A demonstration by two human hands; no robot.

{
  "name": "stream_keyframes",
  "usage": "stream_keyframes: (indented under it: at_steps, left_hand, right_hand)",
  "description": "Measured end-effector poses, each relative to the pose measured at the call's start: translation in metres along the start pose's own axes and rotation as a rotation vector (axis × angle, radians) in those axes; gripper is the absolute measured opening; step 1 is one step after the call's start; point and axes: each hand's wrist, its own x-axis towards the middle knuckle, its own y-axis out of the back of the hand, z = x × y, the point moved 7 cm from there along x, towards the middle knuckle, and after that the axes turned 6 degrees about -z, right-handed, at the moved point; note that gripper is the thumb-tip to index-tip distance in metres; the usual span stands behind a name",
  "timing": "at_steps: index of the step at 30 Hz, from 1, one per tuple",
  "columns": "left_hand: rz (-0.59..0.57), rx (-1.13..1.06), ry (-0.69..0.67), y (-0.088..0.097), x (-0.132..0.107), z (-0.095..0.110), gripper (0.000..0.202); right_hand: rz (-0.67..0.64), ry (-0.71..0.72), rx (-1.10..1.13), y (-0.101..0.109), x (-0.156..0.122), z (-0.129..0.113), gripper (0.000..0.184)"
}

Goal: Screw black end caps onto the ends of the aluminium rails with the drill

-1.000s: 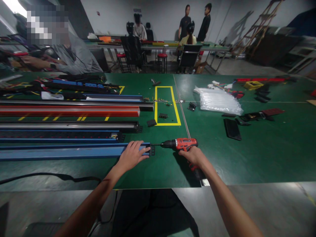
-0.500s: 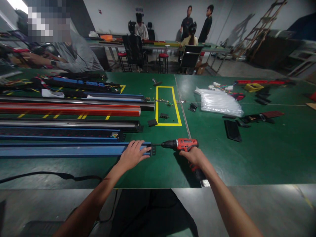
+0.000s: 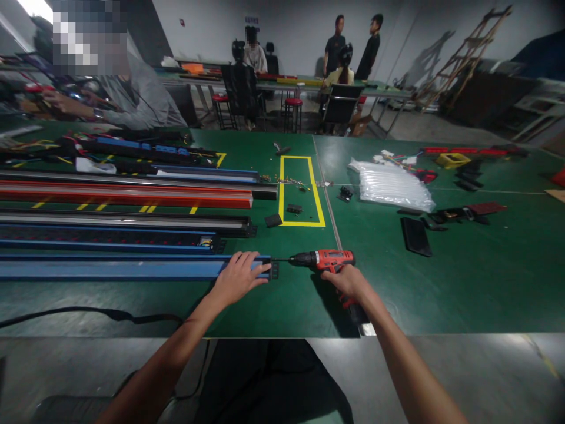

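A long blue metal profile (image 3: pixel 132 269) lies along the table's near left, with a black end cap (image 3: pixel 274 270) at its right end. My left hand (image 3: pixel 238 274) grips the profile near that end, fingers over the far edge and thumb at the near side. A red and black cordless drill (image 3: pixel 331 258) is in my right hand (image 3: pixel 351 281), which is wrapped round its handle. The drill lies level, its long thin bit (image 3: pixel 280 259) pointing left and meeting the profile's end at the cap. Whether a screw sits at the tip is too small to tell.
Beyond lie more profiles, an orange one (image 3: pixel 176 194) among them. Small black parts (image 3: pixel 294 208) and loose screws (image 3: pixel 289 180) sit around a yellow taped rectangle (image 3: pixel 304 224). To the right are a plastic-wrapped bundle (image 3: pixel 392 185) and a phone (image 3: pixel 416 237). A co-worker (image 3: pixel 145 100) sits across, left.
Both hands and the drill hold nearly the same place against the profile's end. The view has shifted very slightly, and the co-worker's hands at the left have moved a little.
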Motion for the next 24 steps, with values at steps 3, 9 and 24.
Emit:
stream_keyframes:
  at_steps: [3,9,24]
  left_hand:
    - [0.005,-0.023,0.009,-0.0008,-0.0002,-0.0009,0.041]
    - [0.005,-0.031,0.019,-0.0009,-0.0004,-0.0013,0.040]
    - [-0.014,0.016,0.007,0.0013,0.0006,0.0002,0.040]
  right_hand:
    - [-0.002,0.019,0.016,0.0000,-0.0007,-0.0008,0.027]
    - [-0.007,-0.007,0.011,-0.0003,-0.0003,0.0006,0.028]
    - [-0.025,0.014,0.039,-0.0004,-0.0027,-0.0014,0.027]
